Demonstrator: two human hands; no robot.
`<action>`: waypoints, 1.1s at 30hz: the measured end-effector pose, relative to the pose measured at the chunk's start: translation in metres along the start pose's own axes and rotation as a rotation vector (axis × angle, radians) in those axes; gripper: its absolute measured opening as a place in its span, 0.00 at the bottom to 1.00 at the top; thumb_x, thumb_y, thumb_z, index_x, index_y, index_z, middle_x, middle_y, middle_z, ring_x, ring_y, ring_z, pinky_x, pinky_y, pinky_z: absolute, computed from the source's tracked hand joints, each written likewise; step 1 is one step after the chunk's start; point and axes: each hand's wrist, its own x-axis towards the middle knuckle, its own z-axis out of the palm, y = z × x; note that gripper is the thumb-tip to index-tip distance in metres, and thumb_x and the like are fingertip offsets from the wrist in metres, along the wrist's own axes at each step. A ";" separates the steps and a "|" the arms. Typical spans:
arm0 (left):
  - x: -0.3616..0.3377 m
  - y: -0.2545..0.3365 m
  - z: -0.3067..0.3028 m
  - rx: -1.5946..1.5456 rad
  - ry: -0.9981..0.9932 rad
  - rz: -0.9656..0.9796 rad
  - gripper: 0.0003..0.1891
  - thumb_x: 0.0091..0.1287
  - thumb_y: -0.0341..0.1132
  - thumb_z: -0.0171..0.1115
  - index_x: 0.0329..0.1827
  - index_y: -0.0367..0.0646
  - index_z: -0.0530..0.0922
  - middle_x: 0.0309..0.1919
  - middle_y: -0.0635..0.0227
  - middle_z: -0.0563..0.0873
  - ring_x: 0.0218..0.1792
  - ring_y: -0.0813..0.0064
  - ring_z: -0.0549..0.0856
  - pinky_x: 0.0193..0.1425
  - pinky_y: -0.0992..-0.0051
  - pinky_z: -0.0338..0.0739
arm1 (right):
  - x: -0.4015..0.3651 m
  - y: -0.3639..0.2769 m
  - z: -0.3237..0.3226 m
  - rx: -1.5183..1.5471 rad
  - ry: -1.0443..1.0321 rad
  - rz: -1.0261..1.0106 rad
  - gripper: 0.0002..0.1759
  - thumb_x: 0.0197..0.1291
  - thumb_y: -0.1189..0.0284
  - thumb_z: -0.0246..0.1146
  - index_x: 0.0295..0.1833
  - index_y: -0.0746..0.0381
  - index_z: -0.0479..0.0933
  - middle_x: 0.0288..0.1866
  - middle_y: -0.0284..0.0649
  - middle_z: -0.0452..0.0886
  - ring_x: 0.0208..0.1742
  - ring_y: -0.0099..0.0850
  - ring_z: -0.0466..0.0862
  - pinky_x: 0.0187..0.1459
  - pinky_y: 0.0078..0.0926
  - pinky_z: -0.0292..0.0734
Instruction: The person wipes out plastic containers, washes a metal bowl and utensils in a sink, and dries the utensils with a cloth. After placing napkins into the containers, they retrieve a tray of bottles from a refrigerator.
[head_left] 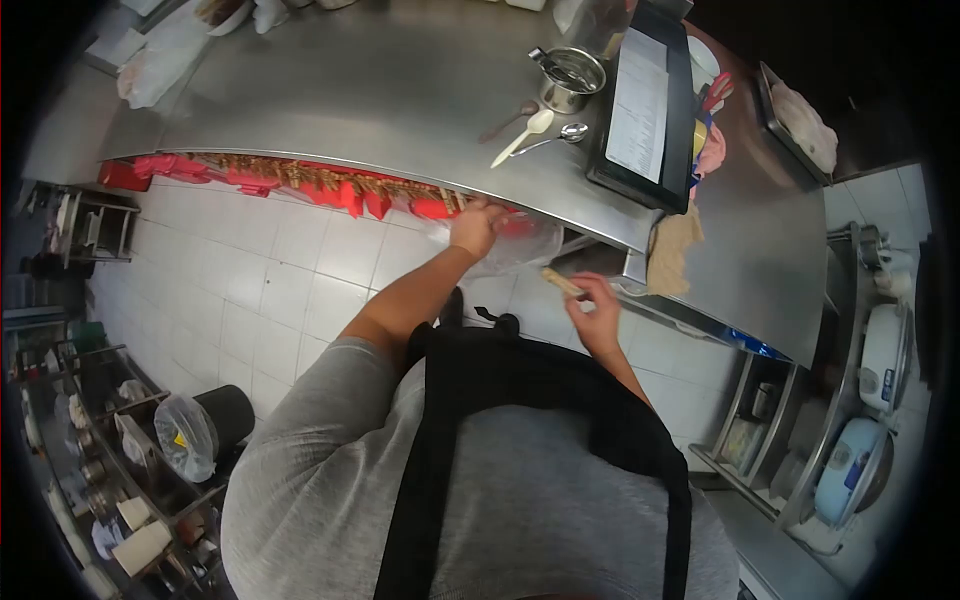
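At the front edge of the steel counter, my left hand (475,228) has its fingers curled at a clear plastic bag (525,247), which spreads out on both sides of it. The fingertips are partly hidden. Something red shows through the plastic. Lower and to the right, my right hand (597,305) pinches a short tan stick-like piece (562,283) between thumb and fingers, apart from the bag. A red and gold garland (330,185) hangs along the counter edge, left of my left hand.
On the steel counter (350,90) are a metal pot (572,78), a pale plastic spoon (525,135), a metal spoon (572,131) and a printed sheet (638,105) on a black case. A tan cloth (676,250) drapes over the edge. A lined bin (190,435) stands lower left.
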 end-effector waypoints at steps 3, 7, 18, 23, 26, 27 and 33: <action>0.006 -0.009 0.005 0.062 -0.031 0.043 0.06 0.57 0.36 0.63 0.37 0.50 0.82 0.38 0.64 0.82 0.42 0.59 0.81 0.45 0.63 0.77 | 0.019 -0.026 0.016 -0.119 -0.157 -0.185 0.11 0.45 0.76 0.65 0.38 0.62 0.77 0.47 0.42 0.78 0.47 0.40 0.79 0.45 0.32 0.76; 0.003 -0.012 0.009 0.121 -0.033 0.102 0.08 0.58 0.36 0.62 0.40 0.50 0.82 0.39 0.64 0.82 0.39 0.59 0.82 0.41 0.62 0.78 | 0.048 -0.039 0.037 -0.241 -0.287 -0.289 0.12 0.45 0.74 0.64 0.38 0.61 0.76 0.49 0.43 0.78 0.51 0.43 0.77 0.51 0.35 0.74; -0.003 -0.006 0.001 0.076 -0.190 0.060 0.08 0.59 0.37 0.59 0.39 0.51 0.72 0.31 0.65 0.83 0.36 0.60 0.83 0.36 0.60 0.77 | 0.076 0.005 0.055 -0.675 -0.557 -0.406 0.11 0.48 0.74 0.59 0.40 0.61 0.74 0.63 0.44 0.70 0.68 0.40 0.65 0.66 0.45 0.59; 0.003 0.003 -0.012 0.092 -0.278 0.136 0.07 0.60 0.38 0.59 0.39 0.51 0.75 0.31 0.65 0.83 0.34 0.60 0.84 0.35 0.60 0.77 | 0.087 0.016 0.056 -0.772 -0.688 -0.246 0.12 0.51 0.71 0.57 0.43 0.60 0.74 0.68 0.43 0.67 0.71 0.40 0.61 0.67 0.43 0.57; 0.005 -0.006 0.003 0.153 -0.280 0.160 0.07 0.61 0.40 0.57 0.39 0.53 0.79 0.35 0.66 0.84 0.35 0.61 0.84 0.36 0.60 0.78 | 0.082 0.018 0.055 -0.765 -0.595 -0.239 0.11 0.50 0.71 0.60 0.41 0.60 0.75 0.65 0.41 0.69 0.69 0.39 0.64 0.66 0.44 0.58; 0.005 -0.006 0.004 0.153 -0.300 0.140 0.08 0.61 0.41 0.57 0.39 0.54 0.80 0.36 0.66 0.84 0.35 0.61 0.84 0.37 0.61 0.79 | 0.081 0.012 0.053 -0.738 -0.530 -0.276 0.11 0.49 0.71 0.61 0.40 0.60 0.75 0.62 0.40 0.71 0.66 0.39 0.67 0.63 0.43 0.61; 0.009 0.001 0.001 0.166 -0.372 0.070 0.09 0.61 0.43 0.58 0.38 0.55 0.83 0.38 0.69 0.84 0.37 0.63 0.84 0.40 0.64 0.79 | 0.075 -0.010 0.046 -0.545 -0.244 -0.365 0.09 0.46 0.72 0.64 0.37 0.60 0.77 0.42 0.37 0.77 0.44 0.38 0.78 0.45 0.36 0.75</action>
